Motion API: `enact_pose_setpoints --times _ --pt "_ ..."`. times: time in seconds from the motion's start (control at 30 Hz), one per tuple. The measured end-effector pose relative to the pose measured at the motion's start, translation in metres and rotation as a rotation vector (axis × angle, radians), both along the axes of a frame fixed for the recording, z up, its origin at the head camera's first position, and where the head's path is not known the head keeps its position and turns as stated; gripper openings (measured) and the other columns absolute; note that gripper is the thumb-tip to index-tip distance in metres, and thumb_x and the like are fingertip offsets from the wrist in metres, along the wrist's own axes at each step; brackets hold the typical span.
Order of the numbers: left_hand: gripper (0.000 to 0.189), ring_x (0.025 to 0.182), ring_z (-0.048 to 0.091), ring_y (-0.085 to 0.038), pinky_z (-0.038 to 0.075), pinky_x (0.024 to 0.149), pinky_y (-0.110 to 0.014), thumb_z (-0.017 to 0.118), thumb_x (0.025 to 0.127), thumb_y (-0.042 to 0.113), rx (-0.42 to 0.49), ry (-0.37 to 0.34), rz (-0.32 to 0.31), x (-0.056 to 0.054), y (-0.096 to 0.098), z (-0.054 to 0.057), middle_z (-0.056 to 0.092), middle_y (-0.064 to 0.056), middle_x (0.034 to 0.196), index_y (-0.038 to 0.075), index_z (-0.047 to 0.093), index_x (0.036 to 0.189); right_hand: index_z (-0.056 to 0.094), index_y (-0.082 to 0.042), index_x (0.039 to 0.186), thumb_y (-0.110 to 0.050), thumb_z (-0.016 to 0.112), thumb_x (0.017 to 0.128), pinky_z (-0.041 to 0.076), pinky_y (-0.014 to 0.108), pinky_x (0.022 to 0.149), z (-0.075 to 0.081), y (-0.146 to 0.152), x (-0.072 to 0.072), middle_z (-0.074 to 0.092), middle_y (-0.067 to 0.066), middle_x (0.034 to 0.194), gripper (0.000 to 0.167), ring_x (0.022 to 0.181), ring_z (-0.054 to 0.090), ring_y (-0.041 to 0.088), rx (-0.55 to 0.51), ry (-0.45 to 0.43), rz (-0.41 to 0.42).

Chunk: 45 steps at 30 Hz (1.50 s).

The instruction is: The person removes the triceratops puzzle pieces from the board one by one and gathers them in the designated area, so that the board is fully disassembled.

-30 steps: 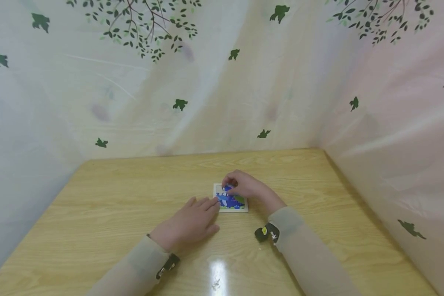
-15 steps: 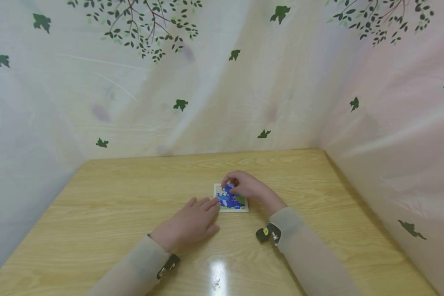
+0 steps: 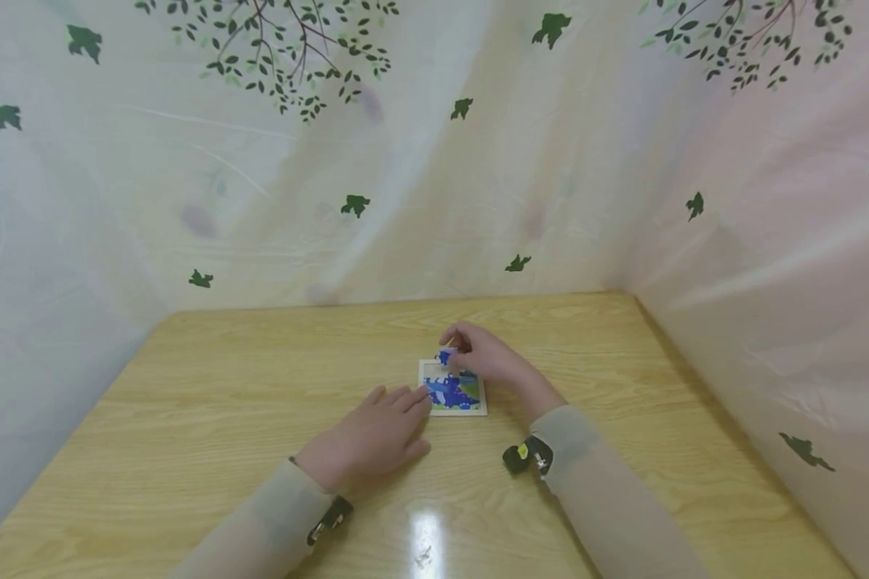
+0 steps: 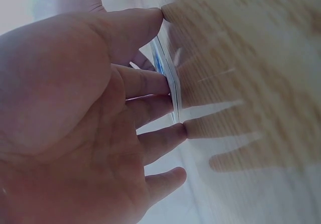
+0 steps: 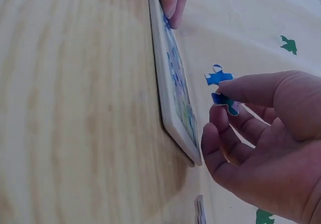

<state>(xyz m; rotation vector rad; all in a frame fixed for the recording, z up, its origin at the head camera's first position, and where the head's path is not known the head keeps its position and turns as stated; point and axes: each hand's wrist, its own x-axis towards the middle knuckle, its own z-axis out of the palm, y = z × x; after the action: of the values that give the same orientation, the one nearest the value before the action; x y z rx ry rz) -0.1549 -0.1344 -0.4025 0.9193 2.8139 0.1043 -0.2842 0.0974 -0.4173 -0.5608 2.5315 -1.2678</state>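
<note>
In the head view a small jigsaw puzzle [image 3: 452, 394] with a blue dinosaur-like picture lies in a white frame on the table. Above its far side, my right hand [image 3: 483, 354] pinches a blue jigsaw piece [image 3: 445, 356]. The right wrist view shows this piece [image 5: 219, 77] between thumb and fingers, apart from the frame, partly covered by the thumb. A pale bare patch shows in the puzzle's upper left part. My left hand [image 3: 372, 438] lies with fingers extended, fingertips touching the frame's left edge; the left wrist view shows fingers [image 4: 150, 108] against that edge [image 4: 173, 83].
The wooden table [image 3: 261, 362] reaches to a pale curtain [image 3: 405, 201] printed with leaves, behind and at the sides. A thin flat object [image 5: 200, 209], maybe another jigsaw piece, lies beyond the frame in the right wrist view.
My right hand has risen slightly and moved away from me, lifting the blue jigsaw piece off the puzzle and baring a patch there. My left hand has stayed in place.
</note>
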Motion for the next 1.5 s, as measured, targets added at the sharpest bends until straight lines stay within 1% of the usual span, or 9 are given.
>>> enact_pose_setpoints --times 0.17,0.3,0.4,0.53,0.8,1.1,1.2,1.33,1.5 --pt "0.069 0.163 0.033 -0.039 0.021 0.134 -0.064 0.055 0.115 0.047 -0.007 -0.017 0.008 -0.001 0.001 -0.003 0.034 -0.012 0.178 0.006 0.041 0.170 0.068 -0.012 0.126 -0.008 0.068 0.108 0.055 0.048 0.111 0.002 0.005 -0.001 0.069 0.006 0.124 0.019 0.119 0.063 0.027 -0.038 0.007 -0.046" --pt "0.070 0.163 0.033 -0.038 0.021 0.134 -0.064 0.054 0.115 0.047 -0.007 -0.024 0.010 -0.001 0.001 -0.004 0.034 -0.012 0.178 0.006 0.041 0.170 0.070 -0.015 0.123 -0.010 0.067 0.110 0.055 0.049 0.110 0.004 0.014 -0.001 0.070 0.006 0.123 0.014 0.119 0.064 0.028 -0.056 0.022 -0.054" --pt "0.070 0.163 0.033 -0.038 0.021 0.134 -0.064 0.055 0.115 0.047 -0.007 -0.022 0.010 -0.001 0.002 -0.006 0.034 -0.012 0.178 0.006 0.041 0.170 0.070 -0.016 0.124 -0.014 0.067 0.111 0.056 0.049 0.107 0.006 0.023 0.001 0.070 0.006 0.123 0.014 0.118 0.064 0.028 -0.045 0.036 -0.065" --pt "0.070 0.163 0.033 -0.037 0.021 0.134 -0.063 0.055 0.115 0.048 -0.016 -0.017 0.012 -0.002 0.002 -0.007 0.034 -0.012 0.178 0.007 0.041 0.170 0.070 -0.014 0.127 -0.015 0.067 0.112 0.056 0.048 0.108 0.009 0.037 0.003 0.071 0.007 0.126 0.016 0.120 0.064 0.027 -0.027 0.052 -0.085" --pt "0.070 0.164 0.032 -0.037 0.020 0.134 -0.062 0.054 0.116 0.048 -0.027 -0.019 0.016 -0.001 0.002 -0.005 0.032 -0.012 0.179 0.006 0.040 0.170 0.067 -0.009 0.126 -0.013 0.067 0.111 0.060 0.045 0.100 0.011 0.065 0.004 0.071 0.010 0.121 0.015 0.113 0.066 0.028 -0.049 0.059 -0.119" --pt "0.069 0.163 0.033 -0.038 0.021 0.134 -0.063 0.055 0.115 0.047 -0.019 -0.014 0.012 0.001 0.002 -0.003 0.033 -0.013 0.178 0.006 0.041 0.170 0.070 -0.008 0.125 -0.014 0.065 0.113 0.058 0.051 0.106 0.009 0.092 0.001 0.072 0.011 0.123 0.015 0.119 0.067 0.031 0.017 0.078 -0.121" --pt "0.069 0.163 0.033 -0.039 0.021 0.134 -0.063 0.055 0.115 0.047 -0.019 -0.012 0.013 0.001 0.002 -0.003 0.033 -0.014 0.178 0.005 0.041 0.170 0.070 -0.009 0.123 -0.015 0.065 0.113 0.057 0.050 0.104 0.009 0.099 -0.001 0.072 0.010 0.122 0.013 0.117 0.066 0.030 0.036 0.057 -0.120" --pt "0.070 0.163 0.032 -0.039 0.021 0.134 -0.063 0.054 0.116 0.046 -0.012 -0.011 0.014 0.001 0.001 -0.002 0.032 -0.014 0.179 0.005 0.041 0.170 0.070 -0.008 0.120 -0.015 0.065 0.112 0.056 0.046 0.100 0.009 0.106 -0.003 0.072 0.011 0.119 0.012 0.114 0.066 0.030 0.054 0.036 -0.098" --pt "0.070 0.163 0.032 -0.039 0.021 0.134 -0.064 0.053 0.116 0.047 -0.008 -0.009 0.011 0.001 0.001 -0.002 0.032 -0.014 0.178 0.004 0.040 0.170 0.070 -0.004 0.119 -0.013 0.068 0.110 0.058 0.039 0.087 0.007 0.114 -0.006 0.072 0.012 0.113 0.013 0.105 0.066 0.029 0.049 0.012 -0.064"
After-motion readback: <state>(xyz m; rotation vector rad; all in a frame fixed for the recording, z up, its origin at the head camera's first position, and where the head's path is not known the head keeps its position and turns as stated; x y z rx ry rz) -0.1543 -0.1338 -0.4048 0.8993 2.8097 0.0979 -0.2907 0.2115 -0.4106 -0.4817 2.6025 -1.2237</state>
